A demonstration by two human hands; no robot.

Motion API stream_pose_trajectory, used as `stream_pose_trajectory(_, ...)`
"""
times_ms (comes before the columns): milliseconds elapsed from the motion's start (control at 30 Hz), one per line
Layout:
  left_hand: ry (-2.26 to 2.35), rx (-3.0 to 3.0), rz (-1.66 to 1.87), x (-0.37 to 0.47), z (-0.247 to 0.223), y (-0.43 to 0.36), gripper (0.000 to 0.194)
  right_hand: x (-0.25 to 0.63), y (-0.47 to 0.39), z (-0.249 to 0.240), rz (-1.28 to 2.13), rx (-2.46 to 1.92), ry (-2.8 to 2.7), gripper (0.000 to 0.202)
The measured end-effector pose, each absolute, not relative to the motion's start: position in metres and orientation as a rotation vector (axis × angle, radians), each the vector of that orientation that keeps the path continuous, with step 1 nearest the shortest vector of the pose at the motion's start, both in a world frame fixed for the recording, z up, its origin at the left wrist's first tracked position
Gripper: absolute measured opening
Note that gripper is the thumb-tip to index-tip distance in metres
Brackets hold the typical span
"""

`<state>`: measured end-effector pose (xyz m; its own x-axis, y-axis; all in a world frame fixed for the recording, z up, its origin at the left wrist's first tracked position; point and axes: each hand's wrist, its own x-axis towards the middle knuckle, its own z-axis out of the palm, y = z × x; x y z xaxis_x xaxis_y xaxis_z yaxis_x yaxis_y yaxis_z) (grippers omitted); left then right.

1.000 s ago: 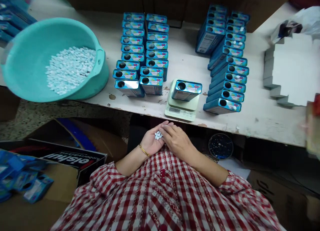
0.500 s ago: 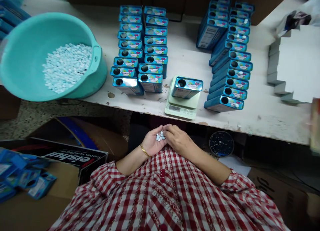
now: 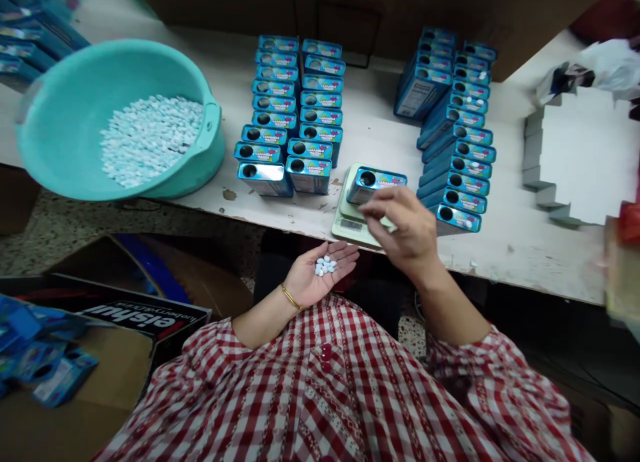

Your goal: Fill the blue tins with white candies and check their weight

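My left hand (image 3: 311,275) is palm up just below the table edge, fingers stretched out, holding a small heap of white and pale blue candies (image 3: 325,266). Over the front of a pale green kitchen scale (image 3: 350,229), my right hand (image 3: 407,232) is raised with thumb and fingertips drawn into a pinch; whatever is between them is too small and blurred to tell. A blue candy tin (image 3: 361,194) with a round open hole in its top stands upright on the scale. My right fingertips are close in front of this tin.
To the left, a turquoise tub (image 3: 65,122) contains many candies. Rows of blue tins (image 3: 309,167) stand behind the scale, and more tins (image 3: 459,218) to its right, some with candies on top. White cartons (image 3: 575,155) lie far right. A cardboard box (image 3: 120,362) with blue packs sits lower left.
My right hand has left my left palm and moved up and right to the scale. My left hand has opened flat, showing the candies. The view has shifted slightly.
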<state>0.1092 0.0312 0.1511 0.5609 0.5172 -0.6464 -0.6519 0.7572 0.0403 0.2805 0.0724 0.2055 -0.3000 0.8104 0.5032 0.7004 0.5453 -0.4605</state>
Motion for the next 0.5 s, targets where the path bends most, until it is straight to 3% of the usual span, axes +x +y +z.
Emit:
stream_pose_trajectory(200, 0.649, -0.189, 0.737, 0.111, 0.156, 0.042, 0.031, 0.289, 0.12, 0.214, 0.121, -1.277, -2.159, 0.017)
stream_pose_trajectory(500, 0.703, -0.227, 0.727, 0.102, 0.142, 0.033, 0.034, 0.311, 0.093, 0.217, -0.011, -1.277, -1.853, 0.015)
